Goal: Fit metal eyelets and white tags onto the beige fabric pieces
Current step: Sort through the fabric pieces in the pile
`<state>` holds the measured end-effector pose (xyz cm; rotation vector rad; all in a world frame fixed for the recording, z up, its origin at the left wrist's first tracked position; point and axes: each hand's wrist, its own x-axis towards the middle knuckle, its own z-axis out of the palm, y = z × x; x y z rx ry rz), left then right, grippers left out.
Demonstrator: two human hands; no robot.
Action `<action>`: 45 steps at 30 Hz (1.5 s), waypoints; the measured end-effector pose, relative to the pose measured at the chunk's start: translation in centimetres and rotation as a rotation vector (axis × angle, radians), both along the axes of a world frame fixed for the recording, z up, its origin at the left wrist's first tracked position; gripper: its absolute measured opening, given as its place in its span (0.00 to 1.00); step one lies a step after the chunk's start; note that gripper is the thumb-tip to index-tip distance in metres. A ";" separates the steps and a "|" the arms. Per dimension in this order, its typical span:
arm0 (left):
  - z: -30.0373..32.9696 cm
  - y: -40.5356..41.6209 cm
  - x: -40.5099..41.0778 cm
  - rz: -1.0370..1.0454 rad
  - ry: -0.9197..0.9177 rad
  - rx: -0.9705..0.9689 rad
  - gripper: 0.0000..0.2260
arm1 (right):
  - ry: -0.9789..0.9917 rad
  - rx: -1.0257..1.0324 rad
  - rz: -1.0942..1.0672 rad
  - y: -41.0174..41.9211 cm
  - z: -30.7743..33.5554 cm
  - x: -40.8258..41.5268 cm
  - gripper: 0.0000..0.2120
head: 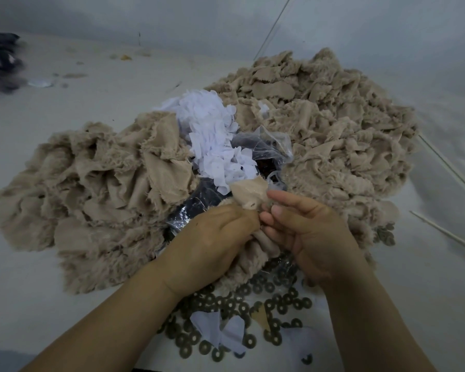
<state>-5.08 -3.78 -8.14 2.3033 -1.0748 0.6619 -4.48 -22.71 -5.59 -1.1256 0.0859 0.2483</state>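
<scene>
Between the two hands, low in the middle of the view, a small beige fabric piece (250, 196) stands up from the fingertips. The left hand (212, 237) has its fingers curled in and pinches the lower edge of that piece; the right hand (304, 234) meets it from the other side, thumb and forefinger pressed onto the same cloth. What lies between the fingertips besides cloth is too small to tell.

Behind the hands, two heaps of frayed beige pieces sit on the pale table (91, 98) — a left heap (91, 189) and a larger right heap (328, 124). Between the heaps lies a pile of white tags (212, 135), spilling over a crumpled clear plastic bag (266, 149) with dark contents.

Under the wrists, near the bottom edge, dark metal rings (266, 296) are scattered flat on the table — many of them, some overlapping. A few loose white tags (218, 328) lie among them.

Two thin pale sticks (446, 229) lie on the table at the right edge. Far left, a blurred dark bundle of cloth (0, 60) rests at the table's end. A few small scraps (125, 57) dot the far surface near the grey wall.
</scene>
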 end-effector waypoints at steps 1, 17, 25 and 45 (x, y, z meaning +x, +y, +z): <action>0.0 0.0 0.0 0.001 0.001 -0.002 0.08 | -0.016 -0.025 -0.004 -0.1 0.1 0.0 0.14; 0.8 0.0 -0.2 0.160 -0.049 -0.124 0.11 | -0.506 -0.630 -0.128 1.5 -0.9 -0.6 0.07; 1.2 0.0 -0.3 0.202 0.079 -0.209 0.14 | -0.810 -0.901 -0.197 1.3 -1.6 -0.1 0.08; 1.0 0.0 0.4 0.197 0.073 -0.234 0.13 | -0.981 -0.876 -0.250 1.3 -2.0 -0.3 0.08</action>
